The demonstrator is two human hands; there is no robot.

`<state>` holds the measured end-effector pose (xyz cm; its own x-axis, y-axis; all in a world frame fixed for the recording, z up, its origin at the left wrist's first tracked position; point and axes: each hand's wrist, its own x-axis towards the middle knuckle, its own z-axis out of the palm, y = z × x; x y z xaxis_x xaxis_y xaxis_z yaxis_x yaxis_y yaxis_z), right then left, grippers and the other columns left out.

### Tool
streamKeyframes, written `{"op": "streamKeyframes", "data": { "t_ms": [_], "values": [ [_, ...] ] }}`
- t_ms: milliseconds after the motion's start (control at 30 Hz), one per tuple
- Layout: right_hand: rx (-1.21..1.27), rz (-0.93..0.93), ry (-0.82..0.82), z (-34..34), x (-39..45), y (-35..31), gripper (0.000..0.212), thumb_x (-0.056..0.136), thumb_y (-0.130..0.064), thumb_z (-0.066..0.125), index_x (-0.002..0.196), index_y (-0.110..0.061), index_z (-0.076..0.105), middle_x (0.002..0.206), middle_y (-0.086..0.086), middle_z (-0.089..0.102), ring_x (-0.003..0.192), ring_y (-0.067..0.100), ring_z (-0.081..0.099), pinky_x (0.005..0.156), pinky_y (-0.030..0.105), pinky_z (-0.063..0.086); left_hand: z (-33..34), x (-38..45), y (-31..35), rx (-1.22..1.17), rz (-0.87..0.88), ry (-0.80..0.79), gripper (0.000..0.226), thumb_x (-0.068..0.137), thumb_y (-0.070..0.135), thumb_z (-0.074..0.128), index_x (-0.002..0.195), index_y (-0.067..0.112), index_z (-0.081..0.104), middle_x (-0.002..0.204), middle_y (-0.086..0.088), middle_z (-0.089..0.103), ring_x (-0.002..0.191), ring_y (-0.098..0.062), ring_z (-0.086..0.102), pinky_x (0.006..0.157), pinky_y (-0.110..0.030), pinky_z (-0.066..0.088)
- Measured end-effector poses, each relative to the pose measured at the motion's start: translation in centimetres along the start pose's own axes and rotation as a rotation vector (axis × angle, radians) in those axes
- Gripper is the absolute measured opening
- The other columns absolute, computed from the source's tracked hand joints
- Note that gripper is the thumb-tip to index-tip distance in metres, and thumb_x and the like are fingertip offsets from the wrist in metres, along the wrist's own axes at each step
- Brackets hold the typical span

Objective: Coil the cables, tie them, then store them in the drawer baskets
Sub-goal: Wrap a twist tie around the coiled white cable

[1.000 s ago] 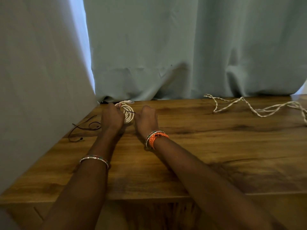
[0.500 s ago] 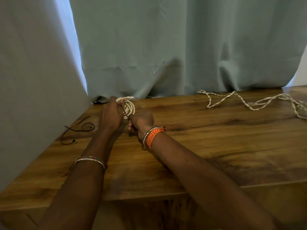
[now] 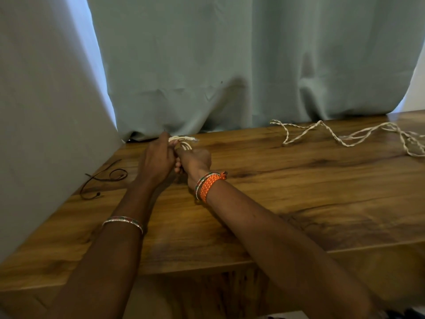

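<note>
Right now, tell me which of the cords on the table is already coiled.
The white cord held between the left hand and right hand. The twisted white cord at the far right lies loose, and the thin dark cord sprawls unwound at the left.

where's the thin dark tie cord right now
In the head view the thin dark cord lies loose on the wooden table, far left by the curtain, left of the left hand.

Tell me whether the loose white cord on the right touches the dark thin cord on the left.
Apart. The head view shows the loose white cord at the table's far right and the dark thin cord far left, with both hands between them.
</note>
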<state>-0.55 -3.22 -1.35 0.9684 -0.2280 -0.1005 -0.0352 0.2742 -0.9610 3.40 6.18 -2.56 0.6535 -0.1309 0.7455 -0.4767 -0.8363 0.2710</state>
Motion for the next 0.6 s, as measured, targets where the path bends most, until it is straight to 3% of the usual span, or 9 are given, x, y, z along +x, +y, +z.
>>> {"op": "streamKeyframes", "data": {
  "t_ms": [67, 167, 267, 333, 400, 467, 600],
  "values": [
    [0.044, -0.015, -0.017, -0.2, -0.2, 0.0, 0.011, 0.087, -0.014, 0.064, 0.09, -0.003, 0.064, 0.057, 0.001, 0.055, 0.029, 0.002, 0.042, 0.032, 0.013, 0.035, 0.1, -0.1, 0.6, -0.049, 0.035, 0.041, 0.038, 0.096, 0.032, 0.029, 0.088, 0.004, 0.054, 0.075, -0.018, 0.06, 0.069, -0.032, 0.057, 0.058, -0.031, 0.031],
    [0.093, -0.061, -0.032, 0.2, -0.7, 0.4, 0.014, 0.09, -0.013, 0.058, 0.078, -0.009, 0.061, 0.054, -0.001, 0.052, 0.033, 0.004, 0.041, 0.032, 0.014, 0.033, 0.0, 0.0, 1.5, -0.126, -0.018, 0.23, 0.041, 0.099, 0.026, 0.032, 0.071, 0.004, 0.054, 0.061, -0.019, 0.056, 0.057, -0.023, 0.049, 0.055, -0.028, 0.021],
    [0.141, -0.11, -0.01, 0.6, -0.8, 0.4, 0.029, 0.091, -0.009, 0.053, 0.063, -0.012, 0.056, 0.053, -0.001, 0.049, 0.029, 0.001, 0.038, 0.031, 0.013, 0.03, 0.0, 0.2, 2.7, -0.295, -0.132, 0.322, 0.025, 0.098, 0.014, 0.036, 0.085, -0.001, 0.051, 0.067, -0.011, 0.051, 0.057, -0.018, 0.045, 0.052, -0.026, 0.021],
    [0.155, -0.096, -0.02, 0.4, -0.9, 0.2, 0.031, 0.091, -0.007, 0.052, 0.061, -0.012, 0.054, 0.052, 0.0, 0.048, 0.028, 0.001, 0.036, 0.031, 0.012, 0.029, 0.2, 0.4, 3.0, -0.367, -0.172, 0.287, 0.021, 0.098, 0.012, 0.039, 0.098, -0.006, 0.051, 0.073, -0.006, 0.052, 0.057, -0.009, 0.045, 0.052, -0.022, 0.026],
    [0.149, -0.084, -0.039, 0.0, -1.0, 0.1, 0.031, 0.092, -0.008, 0.052, 0.061, -0.012, 0.053, 0.053, 0.001, 0.046, 0.03, 0.002, 0.036, 0.031, 0.013, 0.029, 0.4, 0.3, 3.0, -0.391, -0.146, 0.228, 0.026, 0.099, 0.014, 0.04, 0.095, -0.005, 0.057, 0.071, -0.005, 0.055, 0.059, -0.001, 0.047, 0.052, -0.019, 0.03],
    [0.121, -0.08, -0.061, -0.2, -1.0, -0.1, 0.028, 0.093, -0.01, 0.053, 0.065, -0.011, 0.055, 0.054, 0.001, 0.047, 0.035, 0.005, 0.038, 0.032, 0.013, 0.031, 0.5, 0.4, 2.5, -0.421, -0.121, 0.198, 0.03, 0.099, 0.019, 0.041, 0.085, 0.0, 0.061, 0.066, -0.006, 0.056, 0.057, -0.003, 0.048, 0.053, -0.02, 0.034],
    [0.063, -0.069, -0.177, -0.4, -1.4, -1.1, 0.013, 0.093, -0.006, 0.054, 0.094, 0.0, 0.064, 0.062, 0.005, 0.056, 0.045, 0.01, 0.052, 0.038, 0.017, 0.047, 0.3, 0.5, 1.1, -0.544, -0.184, 0.203, 0.03, 0.097, 0.025, 0.043, 0.076, 0.009, 0.057, 0.054, -0.004, 0.05, 0.047, -0.008, 0.045, 0.047, -0.023, 0.036]
  ]
}}
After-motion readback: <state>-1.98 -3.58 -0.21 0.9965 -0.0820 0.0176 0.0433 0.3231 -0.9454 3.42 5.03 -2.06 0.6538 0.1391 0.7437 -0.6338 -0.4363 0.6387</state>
